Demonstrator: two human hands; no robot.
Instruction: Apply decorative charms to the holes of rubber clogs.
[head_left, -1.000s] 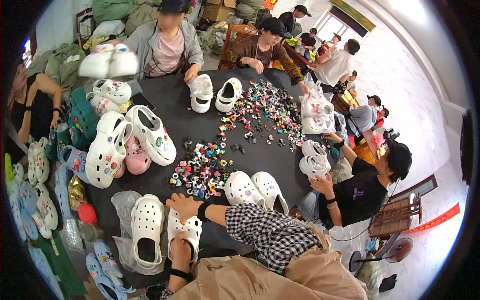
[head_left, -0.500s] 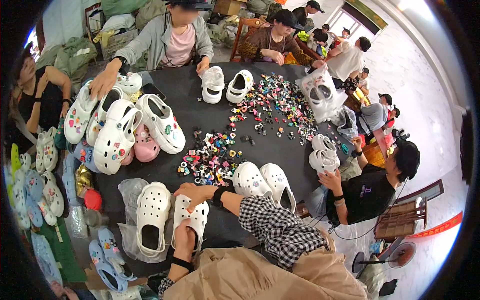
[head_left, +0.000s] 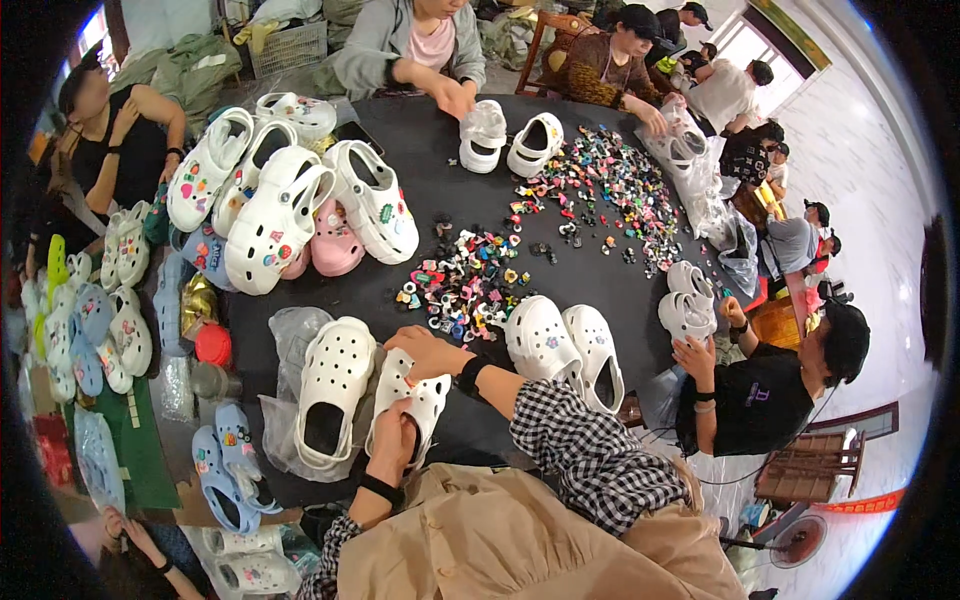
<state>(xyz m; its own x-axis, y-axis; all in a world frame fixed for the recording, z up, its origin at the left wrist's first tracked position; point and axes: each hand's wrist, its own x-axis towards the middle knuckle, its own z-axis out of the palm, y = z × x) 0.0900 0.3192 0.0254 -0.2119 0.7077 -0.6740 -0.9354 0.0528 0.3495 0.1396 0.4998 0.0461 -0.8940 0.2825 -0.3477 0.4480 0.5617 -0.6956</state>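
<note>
A white clog with small holes [head_left: 412, 398] lies in front of me, toe pointing away. Around its heel opening my left hand [head_left: 393, 432] is closed, its fingers partly inside the shoe. My right hand [head_left: 428, 353] bends over the toe, fingertips on the upper. A tiny orange-red bit shows by those fingertips, too small to name. Just to the left stands the matching white clog [head_left: 338, 385] on crumpled clear plastic [head_left: 285, 440]. On the right sits another white pair [head_left: 543, 340], with a small charm on one toe.
Loose shoe charms [head_left: 465, 285] lie heaped beyond my hands, with a larger spread [head_left: 625, 195] farther off. Decorated clogs [head_left: 270, 240] are piled at the left, near a red lid [head_left: 213, 345] and blue clogs [head_left: 222, 480]. Co-workers sit around the black table [head_left: 420, 215].
The view has shifted, so the table things appear farther right. Both my hands stay on the same clog. Across the table, a grey-sleeved person's hand has left the clog pile for the small white shoes.
</note>
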